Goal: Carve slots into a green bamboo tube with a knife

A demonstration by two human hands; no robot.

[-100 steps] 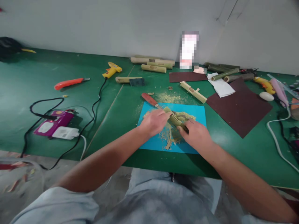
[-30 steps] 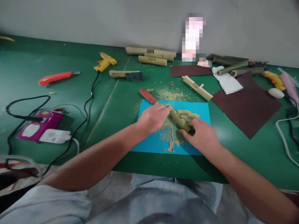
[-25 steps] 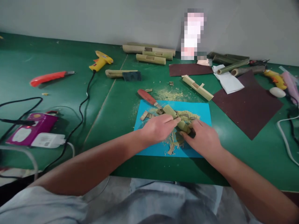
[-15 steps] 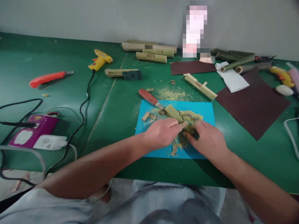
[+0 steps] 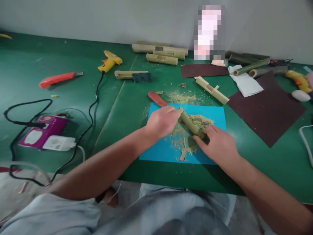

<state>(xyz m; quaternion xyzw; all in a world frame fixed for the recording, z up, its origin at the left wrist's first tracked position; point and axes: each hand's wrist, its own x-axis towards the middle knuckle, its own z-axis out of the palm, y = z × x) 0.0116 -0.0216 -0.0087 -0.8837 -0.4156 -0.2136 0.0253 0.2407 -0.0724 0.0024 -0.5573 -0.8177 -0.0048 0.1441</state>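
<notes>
A green bamboo piece (image 5: 190,123) lies slantwise over a blue sheet (image 5: 156,153) strewn with shavings and dust. My left hand (image 5: 164,120) is closed round the upper left end of the bamboo, fingertips at its tip. At the lower right end, my right hand (image 5: 217,140) grips it between thumb and fingers, beside a small dark piece (image 5: 193,141). A red-handled tool (image 5: 157,98) lies just beyond my left hand, which hides its blade.
Left on the green table (image 5: 117,120) are a red knife (image 5: 58,79), a yellow glue gun (image 5: 110,62) and a purple box (image 5: 45,130) with cables. Bamboo pieces (image 5: 162,59) lie at the back. Dark brown sheets (image 5: 266,111) and a cut bamboo tube (image 5: 211,90) are at the right.
My left hand has moved up and left along the bamboo, from its middle to its upper end. My right hand keeps its grip. The whole view has shifted slightly.
</notes>
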